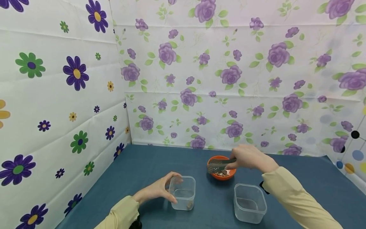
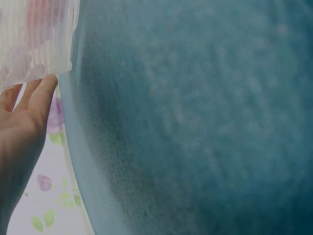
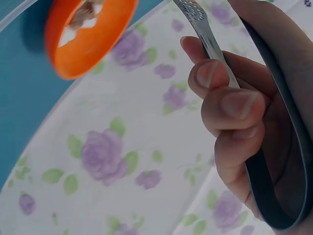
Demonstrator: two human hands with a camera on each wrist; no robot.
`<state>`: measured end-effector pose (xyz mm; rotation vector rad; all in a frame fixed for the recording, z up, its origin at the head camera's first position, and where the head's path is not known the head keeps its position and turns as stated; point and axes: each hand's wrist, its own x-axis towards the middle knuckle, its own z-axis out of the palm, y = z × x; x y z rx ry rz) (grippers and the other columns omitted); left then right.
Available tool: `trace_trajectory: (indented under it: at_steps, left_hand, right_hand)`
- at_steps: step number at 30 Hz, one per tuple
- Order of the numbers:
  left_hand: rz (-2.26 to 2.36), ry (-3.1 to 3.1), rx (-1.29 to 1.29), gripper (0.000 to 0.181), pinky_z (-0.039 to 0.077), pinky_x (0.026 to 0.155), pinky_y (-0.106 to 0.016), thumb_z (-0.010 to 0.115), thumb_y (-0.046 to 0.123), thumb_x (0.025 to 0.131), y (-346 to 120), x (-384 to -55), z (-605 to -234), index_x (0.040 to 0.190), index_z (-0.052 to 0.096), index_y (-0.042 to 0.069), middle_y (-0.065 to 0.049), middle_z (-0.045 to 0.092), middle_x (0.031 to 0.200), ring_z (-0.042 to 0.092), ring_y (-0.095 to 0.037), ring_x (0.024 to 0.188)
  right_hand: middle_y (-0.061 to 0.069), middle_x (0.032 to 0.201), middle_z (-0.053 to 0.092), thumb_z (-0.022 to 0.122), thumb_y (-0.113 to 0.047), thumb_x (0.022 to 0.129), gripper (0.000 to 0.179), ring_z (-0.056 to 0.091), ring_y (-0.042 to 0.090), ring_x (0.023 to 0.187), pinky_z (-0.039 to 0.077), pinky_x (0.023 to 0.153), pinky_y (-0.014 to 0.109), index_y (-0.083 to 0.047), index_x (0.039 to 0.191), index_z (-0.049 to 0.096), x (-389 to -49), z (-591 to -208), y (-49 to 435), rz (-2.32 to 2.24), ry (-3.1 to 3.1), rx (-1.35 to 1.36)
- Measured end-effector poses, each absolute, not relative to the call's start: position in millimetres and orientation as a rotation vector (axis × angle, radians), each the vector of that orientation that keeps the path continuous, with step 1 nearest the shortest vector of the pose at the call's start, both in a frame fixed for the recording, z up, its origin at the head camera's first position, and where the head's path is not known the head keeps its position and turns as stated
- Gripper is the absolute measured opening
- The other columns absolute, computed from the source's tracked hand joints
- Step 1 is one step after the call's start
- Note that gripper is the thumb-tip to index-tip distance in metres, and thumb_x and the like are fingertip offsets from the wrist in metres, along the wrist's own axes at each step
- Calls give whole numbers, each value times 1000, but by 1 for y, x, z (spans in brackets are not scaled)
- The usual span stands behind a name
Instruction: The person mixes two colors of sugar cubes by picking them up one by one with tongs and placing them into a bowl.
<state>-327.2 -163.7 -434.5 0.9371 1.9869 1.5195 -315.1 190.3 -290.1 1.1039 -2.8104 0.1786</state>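
My left hand (image 1: 158,188) holds a clear plastic container (image 1: 183,203) by its side, thumb in front and fingers behind. A small brownish piece (image 1: 189,204) shows low in that container. In the left wrist view, the fingertips (image 2: 44,90) meet the ribbed container (image 2: 36,44). My right hand (image 1: 248,158) grips metal tongs (image 1: 218,166) with perforated ends, over an orange bowl (image 1: 219,158). Brown and white pieces (image 1: 224,173) lie in the bowl. In the right wrist view, curled fingers (image 3: 234,110) wrap the dark tongs handle (image 3: 266,196); the tongs' tips run out of frame.
A second clear plastic container (image 1: 250,206) stands on the blue tabletop (image 1: 154,160), below the right forearm (image 1: 297,194). Flower-printed sheets (image 1: 200,79) rise behind the table and along its left side.
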Motion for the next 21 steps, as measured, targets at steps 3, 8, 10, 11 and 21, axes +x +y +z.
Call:
trace_trajectory:
  at_steps: [3,8,10,11,21]
  left_hand:
    - [1520,1989,934,72,38,87,-43,71,18,80,-164,-327,-434,136,29,4,-16,35,135,30,-26,125]
    - [1513,1999,936,72,38,87,-42,71,18,80,-164,-327,-435,136,29,4,-15,35,135,31,-26,124]
    - [1513,1999,938,72,39,86,-42,71,18,80,-163,-327,-435,136,28,4,-16,35,135,31,-26,124]
    - [1512,2001,936,72,39,86,-42,71,18,80,-163,-328,-435,136,29,4,-15,35,135,31,-26,124]
    - [1510,2025,900,73,40,84,-41,73,21,78,-164,-328,-434,136,31,7,-10,34,134,29,-28,125]
  right_hand:
    - [-12,48,14,71,-36,76,50,13,4,41,14,42,22,-21,48,33,-309,-284,180,175,-2790,1168]
    - [-14,45,18,71,-37,76,44,17,2,39,15,41,21,-22,47,42,-302,-278,164,72,-2755,1235]
    - [-15,43,20,71,-39,76,41,19,2,38,15,40,21,-23,47,47,-299,-276,158,31,-2736,1258]
    - [-15,43,21,71,-38,76,39,20,2,37,16,40,21,-23,48,49,-297,-275,154,20,-2731,1274]
    - [-12,48,45,72,-45,72,30,38,3,41,28,39,20,-17,62,67,-287,-269,115,-129,-2767,1292]
